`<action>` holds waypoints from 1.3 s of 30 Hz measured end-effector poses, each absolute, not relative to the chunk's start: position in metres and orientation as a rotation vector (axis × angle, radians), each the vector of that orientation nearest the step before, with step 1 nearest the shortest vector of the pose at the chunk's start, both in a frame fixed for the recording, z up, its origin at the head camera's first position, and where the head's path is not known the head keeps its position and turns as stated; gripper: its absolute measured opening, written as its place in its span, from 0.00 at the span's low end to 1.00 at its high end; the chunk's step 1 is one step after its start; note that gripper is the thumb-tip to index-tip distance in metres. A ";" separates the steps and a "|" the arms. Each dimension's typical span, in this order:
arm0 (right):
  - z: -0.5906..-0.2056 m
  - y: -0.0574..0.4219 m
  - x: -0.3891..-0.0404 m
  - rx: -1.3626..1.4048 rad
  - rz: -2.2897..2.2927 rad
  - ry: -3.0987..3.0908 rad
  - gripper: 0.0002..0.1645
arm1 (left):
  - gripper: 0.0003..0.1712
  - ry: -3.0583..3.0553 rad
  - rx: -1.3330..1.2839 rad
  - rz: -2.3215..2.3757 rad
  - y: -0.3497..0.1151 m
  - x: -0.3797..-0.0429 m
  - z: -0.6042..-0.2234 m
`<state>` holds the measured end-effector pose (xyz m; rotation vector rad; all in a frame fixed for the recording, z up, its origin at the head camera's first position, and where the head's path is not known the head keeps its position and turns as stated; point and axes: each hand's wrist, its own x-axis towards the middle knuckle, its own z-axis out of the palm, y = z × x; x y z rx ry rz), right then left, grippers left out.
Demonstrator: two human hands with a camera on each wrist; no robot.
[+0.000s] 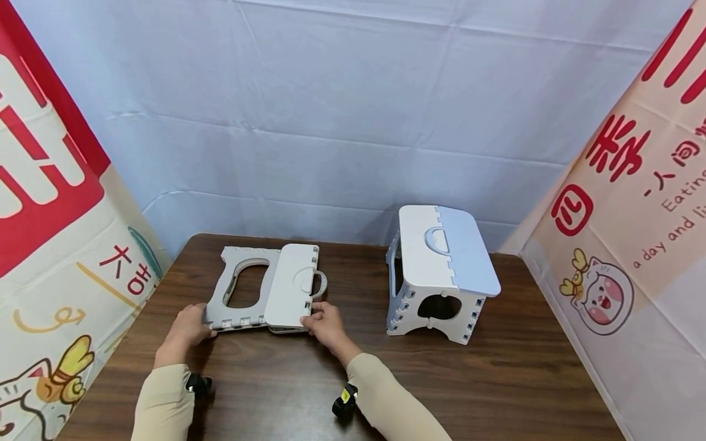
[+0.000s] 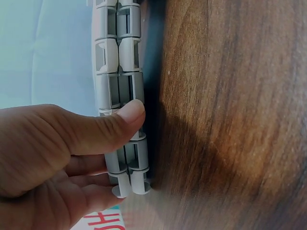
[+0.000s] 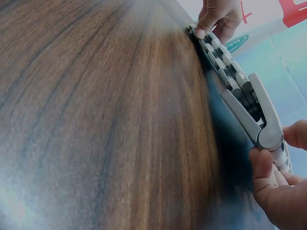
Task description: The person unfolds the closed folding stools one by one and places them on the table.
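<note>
A white and grey folding step stool (image 1: 287,285) lies nearly flat at the left of the table, with its two leg panels pressed together. My left hand (image 1: 189,326) grips the near corner at its foot end; in the left wrist view the thumb (image 2: 129,112) lies across the interlocking edge teeth and the fingers go behind. At the other end, my right hand (image 1: 326,326) pinches the near corner of the white top panel, close to the looped handle (image 1: 320,285). The right wrist view shows the top's halves (image 3: 266,115) spread in a narrow V at the hinge.
A second folding stool (image 1: 427,257), white with a light blue half, stands unfolded on its legs at the right of the brown wooden table (image 1: 265,386). A pale cloth (image 1: 331,122) hangs behind, with printed cloths at both sides.
</note>
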<state>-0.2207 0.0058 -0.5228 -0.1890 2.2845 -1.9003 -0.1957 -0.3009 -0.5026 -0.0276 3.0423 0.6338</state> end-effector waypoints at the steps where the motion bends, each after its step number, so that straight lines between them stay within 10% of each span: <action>1: -0.523 0.006 -0.220 -0.181 -1.905 2.280 0.26 | 0.36 3.044 -0.025 0.637 -0.301 -0.196 -0.503; 15: -0.507 0.007 -0.211 -0.116 -1.951 2.068 0.12 | 0.37 3.058 -0.054 0.595 -0.303 -0.189 -0.502; 39: -0.447 0.020 -0.206 -0.232 -2.054 2.007 0.18 | 0.36 2.977 0.088 0.729 -0.294 -0.196 -0.490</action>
